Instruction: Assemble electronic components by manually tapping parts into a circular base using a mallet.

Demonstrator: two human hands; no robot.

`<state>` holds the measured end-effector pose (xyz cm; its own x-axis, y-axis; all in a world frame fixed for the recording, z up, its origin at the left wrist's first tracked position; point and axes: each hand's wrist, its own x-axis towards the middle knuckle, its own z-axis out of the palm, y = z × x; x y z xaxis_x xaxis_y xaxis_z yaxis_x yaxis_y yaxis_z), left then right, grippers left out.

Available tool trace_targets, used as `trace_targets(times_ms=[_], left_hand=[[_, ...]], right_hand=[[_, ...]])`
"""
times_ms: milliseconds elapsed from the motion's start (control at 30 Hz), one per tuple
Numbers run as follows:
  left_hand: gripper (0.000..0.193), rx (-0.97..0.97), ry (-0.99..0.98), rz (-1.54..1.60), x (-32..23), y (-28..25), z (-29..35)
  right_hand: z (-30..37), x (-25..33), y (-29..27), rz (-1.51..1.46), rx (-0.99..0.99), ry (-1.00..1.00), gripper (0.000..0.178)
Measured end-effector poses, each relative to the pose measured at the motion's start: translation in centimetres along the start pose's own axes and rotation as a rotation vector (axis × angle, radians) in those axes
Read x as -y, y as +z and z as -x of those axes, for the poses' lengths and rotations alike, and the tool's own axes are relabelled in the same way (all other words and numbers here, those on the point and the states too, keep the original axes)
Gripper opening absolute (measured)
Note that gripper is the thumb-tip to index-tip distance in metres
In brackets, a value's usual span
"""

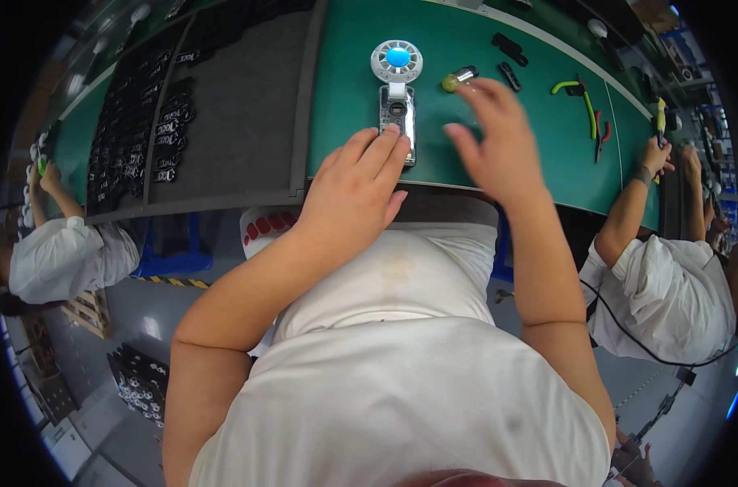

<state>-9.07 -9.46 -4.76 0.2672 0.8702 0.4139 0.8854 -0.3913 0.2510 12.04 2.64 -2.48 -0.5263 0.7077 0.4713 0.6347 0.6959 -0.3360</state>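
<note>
A white handheld fan with a round head and a blue centre lies on the green table. Its handle points toward me, and the opened body shows dark inner parts. Across the lower part of this handle the fingers of my left hand lie flat, thumb apart. My right hand hovers over the table to the right, thumb and fingers spread, with nothing visible between them. Close to its fingertips lies a short cylinder with a clear yellow end and a dark and silver end.
Black elongated parts lie farther back. Green-handled pliers and red-handled pliers are at the right. A dark tray at left holds rows of black parts. People work on both sides, including a person at right.
</note>
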Motion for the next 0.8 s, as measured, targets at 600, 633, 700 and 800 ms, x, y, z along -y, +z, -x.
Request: trace_targets(times_ms=[600, 633, 700, 800], left_hand=[[0.066, -0.072, -0.039, 0.033, -0.4, 1.3, -0.1], [0.066, -0.071, -0.043, 0.033, -0.4, 1.3, -0.1], [0.066, -0.076, -0.037, 0.023, -0.4, 1.3, -0.1], [0.065, -0.078, -0.03, 0.017, -0.3, 1.2, -0.1]], right_hand=[[4.0, 2.7, -3.3, -0.272, 0.401, 0.099, 0.055], [4.1, 2.6, -3.2, -0.273, 0.406, 0.097, 0.055], [4.4, 2.4, -2.8, -0.271, 0.341, 0.062, 0.055], [4.6, 2.3, -2.7, -0.267, 0.277, 0.031, 0.055]])
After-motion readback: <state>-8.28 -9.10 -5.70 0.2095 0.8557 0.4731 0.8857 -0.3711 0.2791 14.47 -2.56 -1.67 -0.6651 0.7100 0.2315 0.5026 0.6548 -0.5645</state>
